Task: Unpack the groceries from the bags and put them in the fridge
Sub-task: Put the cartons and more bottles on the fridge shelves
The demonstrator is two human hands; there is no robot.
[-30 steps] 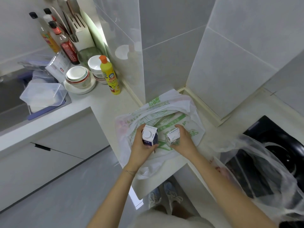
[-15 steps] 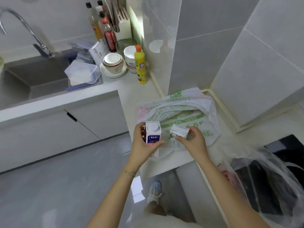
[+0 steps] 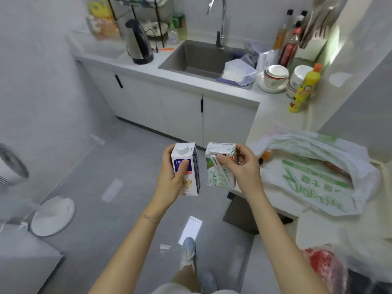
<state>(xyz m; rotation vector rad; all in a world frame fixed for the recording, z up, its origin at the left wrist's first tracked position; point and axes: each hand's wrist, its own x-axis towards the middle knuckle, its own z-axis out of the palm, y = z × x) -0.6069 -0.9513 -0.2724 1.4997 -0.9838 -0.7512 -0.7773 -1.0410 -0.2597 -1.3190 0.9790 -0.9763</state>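
Note:
My left hand (image 3: 170,177) grips a small white and blue carton with a round white cap (image 3: 187,166), held upright over the floor. My right hand (image 3: 244,168) grips a white and green carton with a straw on its side (image 3: 219,166), level with the first and close beside it. The white grocery bag with green print (image 3: 314,177) lies open on the counter corner to the right of my hands, with something orange showing at its mouth. A second, clear bag with red contents (image 3: 326,266) sits at the lower right. No fridge is in view.
The sink (image 3: 203,58) with a tall tap is ahead, a kettle (image 3: 139,43) to its left. Bowls (image 3: 275,75), a yellow bottle (image 3: 302,92) and sauce bottles (image 3: 289,45) crowd the counter on the right. A white round fan base (image 3: 53,215) stands on the grey floor at left.
Both hands lifted the cartons out of the printed bag and away from the counter. My view swung left, so the sink and floor now fill the frame.

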